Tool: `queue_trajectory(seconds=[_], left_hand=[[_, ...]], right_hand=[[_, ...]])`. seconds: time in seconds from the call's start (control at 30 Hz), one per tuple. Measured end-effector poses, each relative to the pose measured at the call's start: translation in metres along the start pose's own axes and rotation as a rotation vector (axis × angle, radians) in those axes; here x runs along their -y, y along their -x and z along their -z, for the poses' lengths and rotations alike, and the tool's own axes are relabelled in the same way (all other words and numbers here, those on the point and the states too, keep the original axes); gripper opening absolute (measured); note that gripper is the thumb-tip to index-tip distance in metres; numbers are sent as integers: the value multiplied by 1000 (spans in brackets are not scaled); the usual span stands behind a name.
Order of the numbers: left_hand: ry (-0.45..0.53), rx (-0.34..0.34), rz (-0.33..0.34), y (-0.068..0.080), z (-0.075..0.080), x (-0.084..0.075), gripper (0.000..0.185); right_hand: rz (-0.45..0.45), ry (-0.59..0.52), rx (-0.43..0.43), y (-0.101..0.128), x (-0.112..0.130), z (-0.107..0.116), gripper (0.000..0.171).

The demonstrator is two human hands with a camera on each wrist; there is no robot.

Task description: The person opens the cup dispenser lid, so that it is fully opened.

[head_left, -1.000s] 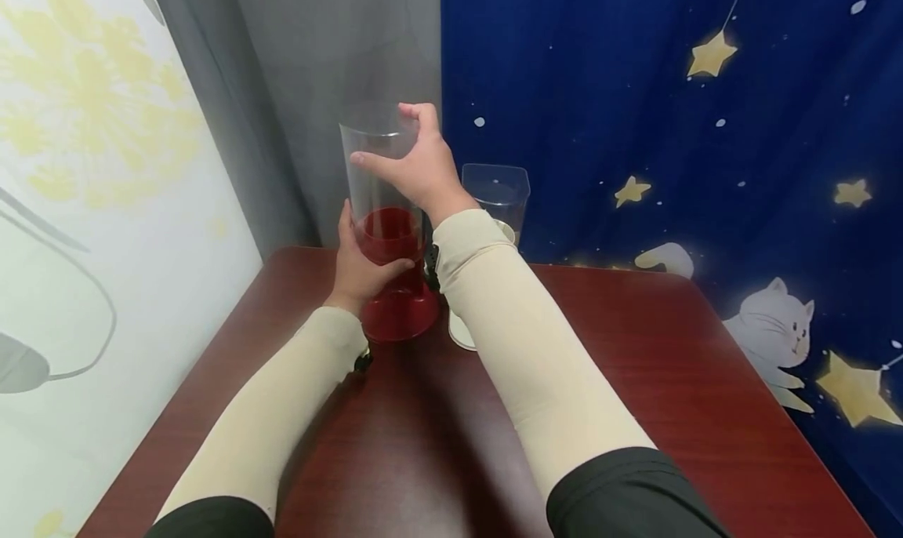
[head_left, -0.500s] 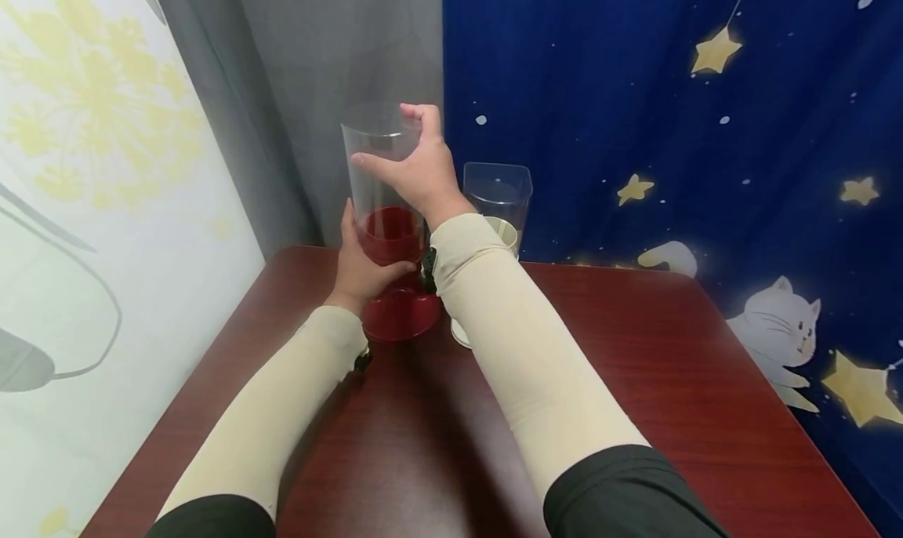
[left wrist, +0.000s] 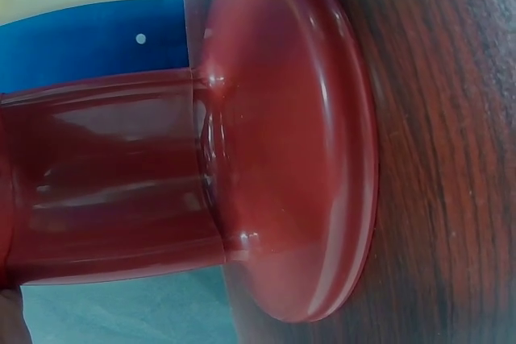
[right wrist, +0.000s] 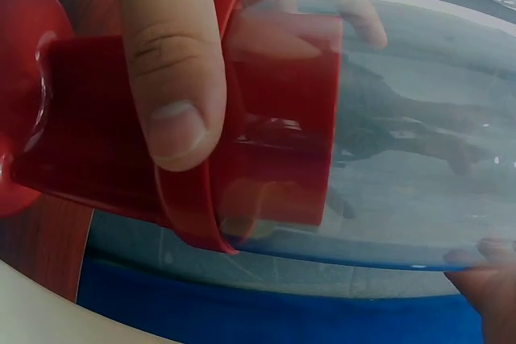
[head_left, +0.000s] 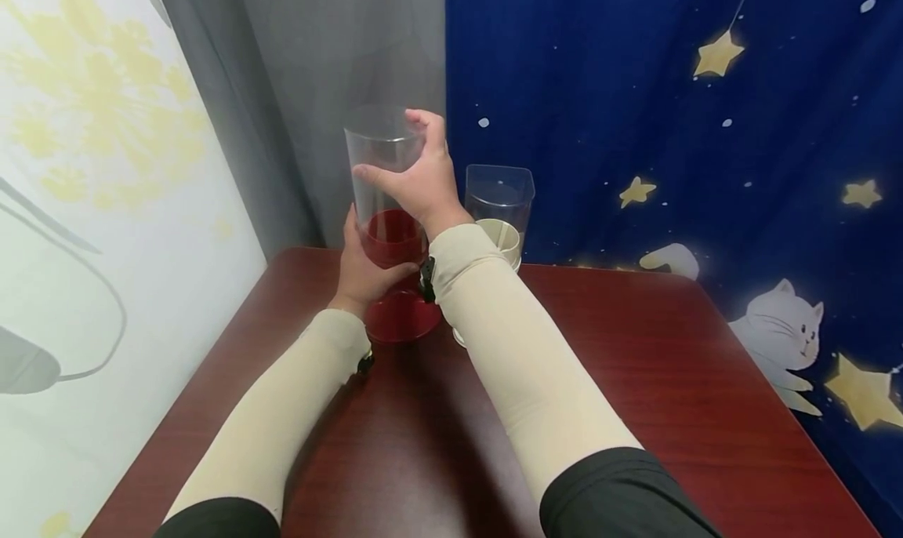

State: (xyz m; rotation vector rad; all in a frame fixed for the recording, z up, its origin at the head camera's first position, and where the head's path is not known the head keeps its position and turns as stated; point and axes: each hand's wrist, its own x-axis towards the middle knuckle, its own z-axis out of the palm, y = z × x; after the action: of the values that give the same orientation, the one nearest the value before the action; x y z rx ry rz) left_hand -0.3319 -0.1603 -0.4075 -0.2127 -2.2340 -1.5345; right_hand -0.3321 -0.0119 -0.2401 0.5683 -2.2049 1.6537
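Table: a dark red-brown wooden table [head_left: 635,397] with a glossy, streaked grain, pushed into a corner of the room; its far edge meets the hangings.
Left wall: a white wall panel [head_left: 106,209] printed with pale yellow flowers and grey stems.
Corner: a grey curtain [head_left: 310,83] hangs behind the far left end of the table.
Back wall: a deep blue cloth [head_left: 705,130] printed with yellow stars, white dots and a white cat low on its right side.
Red stand: a red plastic stand [head_left: 398,314] with a round flared foot stands upright on the table near its far left corner; the left wrist view shows the foot [left wrist: 306,142] flat on the wood.
Clear tube: a tall clear plastic cylinder [head_left: 384,169] sits upright in the red collar of the stand; the right wrist view shows its lower end inside that collar [right wrist: 274,110].
Left hand: the left hand [head_left: 363,267] grips the red collar, thumb across the front and fingers curled round the back.
Right hand: the right hand [head_left: 416,181] holds the upper part of the clear tube, fingers spread round its wall near the rim.
Second set: 1 shorter clear container [head_left: 499,197] stands just right of the red stand, with a cream cup-shaped piece [head_left: 502,240] in front of it, partly hidden by the right sleeve [head_left: 522,365].
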Motion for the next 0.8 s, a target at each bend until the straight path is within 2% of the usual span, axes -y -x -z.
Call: queue_trajectory(seconds=[0.37,0.8], left_hand=[[-10,-7,-21,0,0,3,131],[8,9,-12,0,-1,1,132]], right_hand=[[16,-13,-37,4,-3,-6,97],[85,19,-68,4,-6,-6,91]])
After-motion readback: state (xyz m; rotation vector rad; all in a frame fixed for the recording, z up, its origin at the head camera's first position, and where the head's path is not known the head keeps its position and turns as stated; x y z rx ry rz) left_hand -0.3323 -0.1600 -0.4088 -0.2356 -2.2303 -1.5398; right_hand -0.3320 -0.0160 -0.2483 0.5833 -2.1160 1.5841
